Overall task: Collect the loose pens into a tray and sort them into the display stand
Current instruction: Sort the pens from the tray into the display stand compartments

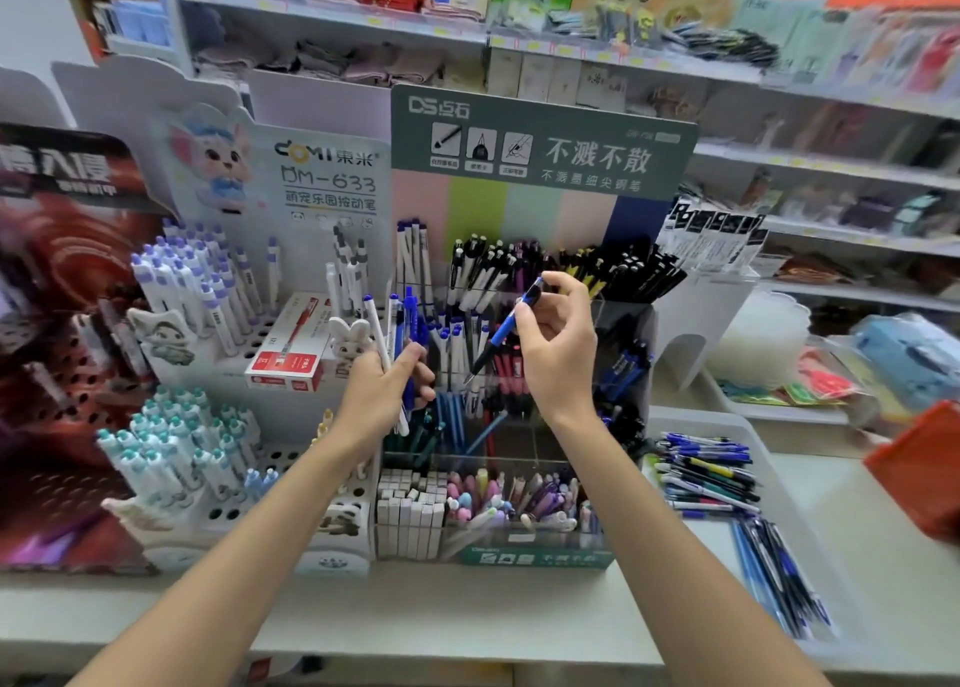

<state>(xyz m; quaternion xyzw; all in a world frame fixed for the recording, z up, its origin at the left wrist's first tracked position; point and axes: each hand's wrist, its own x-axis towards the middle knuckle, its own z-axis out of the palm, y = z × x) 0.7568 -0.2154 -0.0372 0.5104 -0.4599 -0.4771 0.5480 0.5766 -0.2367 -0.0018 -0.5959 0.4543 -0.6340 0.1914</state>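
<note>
A blue pen [501,335] is pinched between the thumb and fingertips of the right hand [558,343], in front of the middle rows of the display stand [540,151]. Its long axis is tilted: the dark tip points down and to the left, and the other end points up and to the right, above the fingers.

A bundle of white and blue pens [382,333] is gripped in the curled fingers of the left hand [382,393], at the stand's left edge. The bundle is held nearly upright, with its tops leaning slightly left.

The white tray [727,421] is set on the bench [467,619] just right of the stand. Loose pens [711,473] lie in it, the far pile crosswise and the nearer ones lengthwise along the tray. A red pen box [291,354] is seen just left of the stand.
</note>
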